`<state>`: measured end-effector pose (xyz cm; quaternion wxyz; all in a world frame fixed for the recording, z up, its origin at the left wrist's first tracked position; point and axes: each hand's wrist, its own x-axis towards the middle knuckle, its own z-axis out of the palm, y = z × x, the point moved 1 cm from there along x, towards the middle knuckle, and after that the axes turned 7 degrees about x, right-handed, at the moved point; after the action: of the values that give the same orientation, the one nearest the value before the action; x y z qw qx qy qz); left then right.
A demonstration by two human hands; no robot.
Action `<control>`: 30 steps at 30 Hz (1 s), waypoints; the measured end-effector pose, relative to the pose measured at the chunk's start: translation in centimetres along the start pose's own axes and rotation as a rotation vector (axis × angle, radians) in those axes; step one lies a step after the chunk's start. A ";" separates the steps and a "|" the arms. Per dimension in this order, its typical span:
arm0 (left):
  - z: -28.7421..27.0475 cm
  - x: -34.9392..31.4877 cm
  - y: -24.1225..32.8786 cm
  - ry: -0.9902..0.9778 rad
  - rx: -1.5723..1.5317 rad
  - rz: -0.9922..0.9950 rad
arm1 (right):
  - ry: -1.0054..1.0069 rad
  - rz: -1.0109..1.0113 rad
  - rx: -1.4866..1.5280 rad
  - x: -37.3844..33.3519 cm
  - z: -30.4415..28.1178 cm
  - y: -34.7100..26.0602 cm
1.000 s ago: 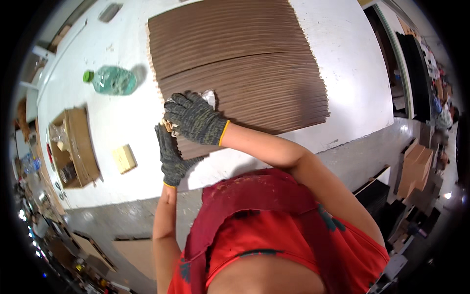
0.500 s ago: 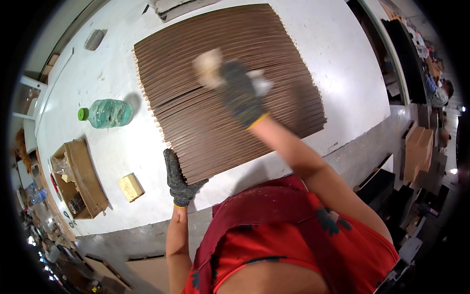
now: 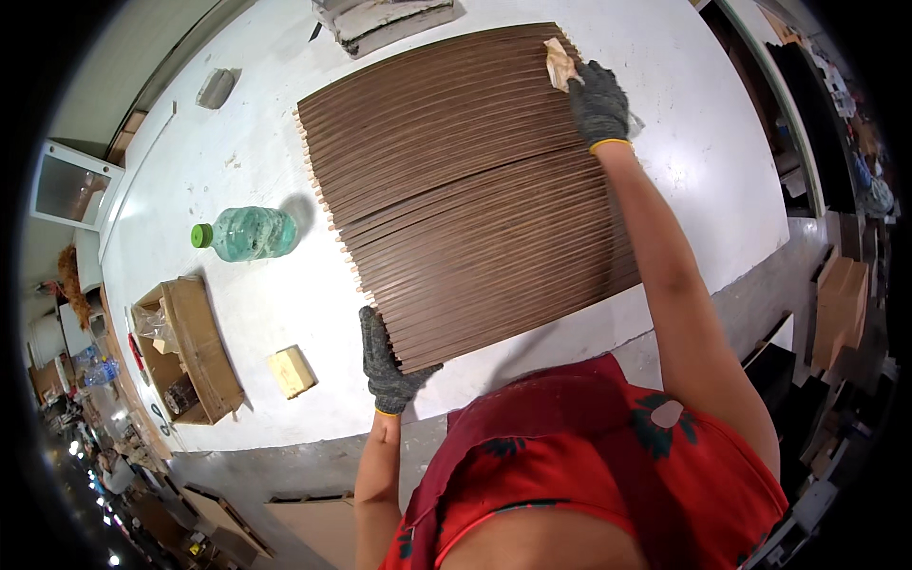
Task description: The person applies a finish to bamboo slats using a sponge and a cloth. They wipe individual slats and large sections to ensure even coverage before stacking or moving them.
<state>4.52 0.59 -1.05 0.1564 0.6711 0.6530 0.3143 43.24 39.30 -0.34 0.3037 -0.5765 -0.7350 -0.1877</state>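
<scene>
Many dark brown wooden strips [image 3: 456, 142] lie side by side on the white table, their pale ends showing along the left edge. My right hand [image 3: 600, 103], in a dark grey knit glove, is closed on a crumpled tan cloth [image 3: 560, 65] at the far right corner of the strips. A bit of whitish material pokes out beside that wrist. At the near left corner rests my left hand [image 3: 388, 366], gloved the same way. Its fingers stretch along the strip ends and its thumb lies spread along the front edge.
Left of the strips lie a clear bottle [image 3: 252, 234] with a green cap, an open cardboard box [image 3: 204, 347] and a pale yellow block [image 3: 291, 371]. A grey block [image 3: 218, 87] and a larger whitish block [image 3: 394, 24] sit farther back on the table [image 3: 703, 199].
My right hand has swept the cloth from the middle of the strips to their far right corner. My left hand keeps its place at the near left corner. The whole view has shifted slightly.
</scene>
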 end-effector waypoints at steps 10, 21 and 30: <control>-0.8 0.2 0.2 -0.033 0.063 -0.063 | -0.363 -0.366 0.565 0.9 -1.2 -32.2; -0.6 0.1 0.1 -0.018 0.014 -0.002 | -0.108 0.074 0.173 3.8 5.8 -6.5; -0.7 -0.5 -0.5 -0.046 0.053 -0.061 | -0.260 -0.422 0.682 0.7 0.4 -34.0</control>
<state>3.74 0.06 -0.97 0.1630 0.6617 0.6777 0.2763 10.31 31.08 2.37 0.3368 -0.2988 -0.8891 0.0827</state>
